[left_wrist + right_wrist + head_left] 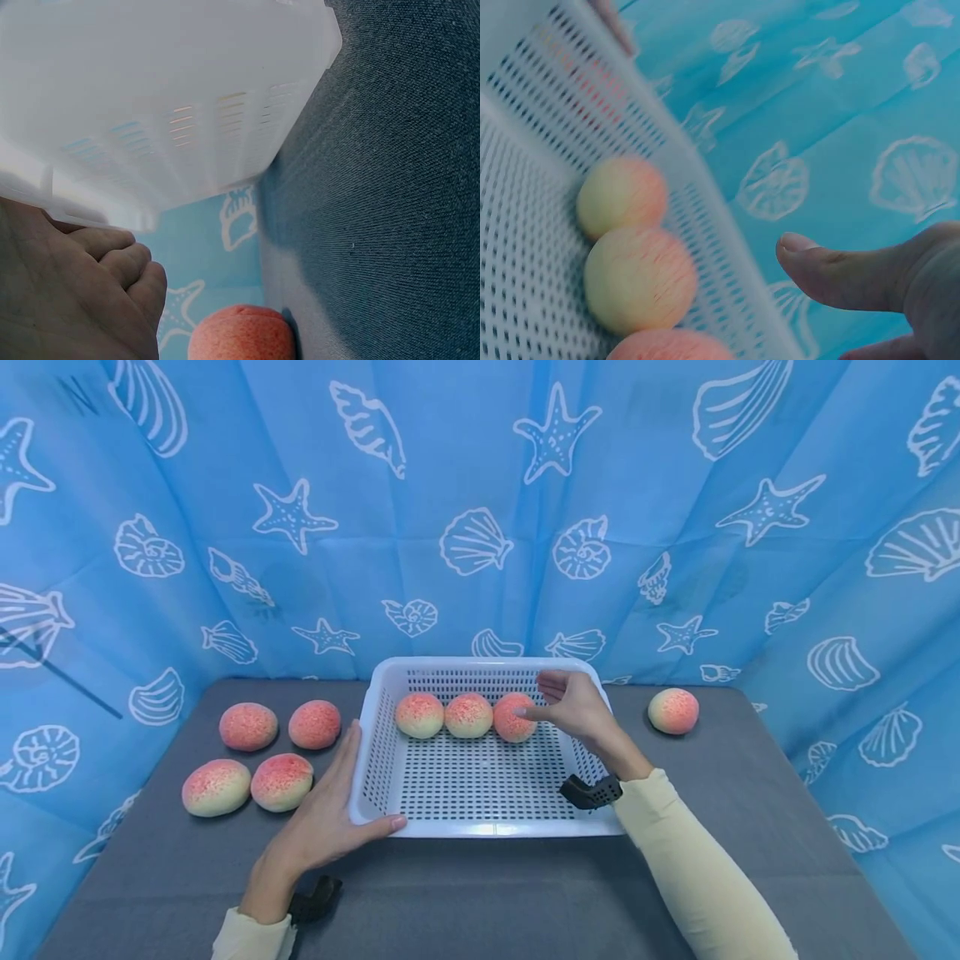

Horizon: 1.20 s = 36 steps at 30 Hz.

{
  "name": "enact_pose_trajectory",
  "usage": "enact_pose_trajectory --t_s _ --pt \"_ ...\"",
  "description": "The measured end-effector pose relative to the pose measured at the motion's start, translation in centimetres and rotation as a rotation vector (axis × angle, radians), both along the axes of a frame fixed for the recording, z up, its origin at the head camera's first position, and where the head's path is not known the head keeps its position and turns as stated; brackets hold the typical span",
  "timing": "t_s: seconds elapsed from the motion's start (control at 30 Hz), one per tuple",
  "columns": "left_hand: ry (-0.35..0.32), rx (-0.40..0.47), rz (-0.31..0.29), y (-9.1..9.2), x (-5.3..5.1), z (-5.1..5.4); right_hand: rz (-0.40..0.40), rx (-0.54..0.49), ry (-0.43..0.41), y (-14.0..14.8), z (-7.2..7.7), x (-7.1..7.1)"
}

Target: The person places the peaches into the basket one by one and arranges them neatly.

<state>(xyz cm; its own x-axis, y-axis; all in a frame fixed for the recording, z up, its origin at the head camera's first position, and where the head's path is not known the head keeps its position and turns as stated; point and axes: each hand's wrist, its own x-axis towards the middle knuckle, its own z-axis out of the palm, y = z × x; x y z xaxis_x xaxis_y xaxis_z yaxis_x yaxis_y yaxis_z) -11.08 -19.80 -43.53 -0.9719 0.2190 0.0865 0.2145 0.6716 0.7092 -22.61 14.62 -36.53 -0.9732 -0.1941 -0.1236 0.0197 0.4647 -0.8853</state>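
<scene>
A white perforated basket holds three pink-and-cream peaches in a row along its far side: left peach, middle and right. Over the right-hand peach is my right hand, thumb and fingers spread apart, not closed on it. In the right wrist view the thumb of that hand stands clear of the peaches. My left hand lies against the basket's near left corner, fingers straight along the left side and thumb on the front rim. The left wrist view shows the left palm beside the basket wall.
Several peaches lie left of the basket on the grey cloth, the closest being a red one. Another peach sits to the basket's right. A blue curtain with white shell prints hangs behind and at both sides.
</scene>
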Motion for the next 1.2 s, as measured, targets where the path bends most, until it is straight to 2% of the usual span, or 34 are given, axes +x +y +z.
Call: enact_pose_trajectory --t_s 0.33,0.5,0.6,0.93,1.1,1.2 --pt "0.0 -0.004 0.004 0.1 0.1 -0.1 0.057 -0.199 0.161 1.9 0.9 4.2" --pt "0.004 -0.005 0.004 0.0 0.0 -0.1 0.041 -0.277 0.205 3.0 0.9 5.7" --pt "0.003 -0.007 0.004 0.0 0.0 -0.2 0.03 -0.284 0.225 3.4 0.9 6.3" --pt "-0.004 -0.027 0.011 0.0 0.0 -0.1 0.0 -0.275 0.279 4.3 1.3 7.0" --pt "-0.015 -0.018 0.013 0.1 0.0 0.0 -0.041 -0.258 0.337 5.6 1.7 6.9" --pt "-0.016 -0.013 0.011 0.1 0.0 0.1 -0.092 -0.274 0.378 7.0 1.7 6.6"
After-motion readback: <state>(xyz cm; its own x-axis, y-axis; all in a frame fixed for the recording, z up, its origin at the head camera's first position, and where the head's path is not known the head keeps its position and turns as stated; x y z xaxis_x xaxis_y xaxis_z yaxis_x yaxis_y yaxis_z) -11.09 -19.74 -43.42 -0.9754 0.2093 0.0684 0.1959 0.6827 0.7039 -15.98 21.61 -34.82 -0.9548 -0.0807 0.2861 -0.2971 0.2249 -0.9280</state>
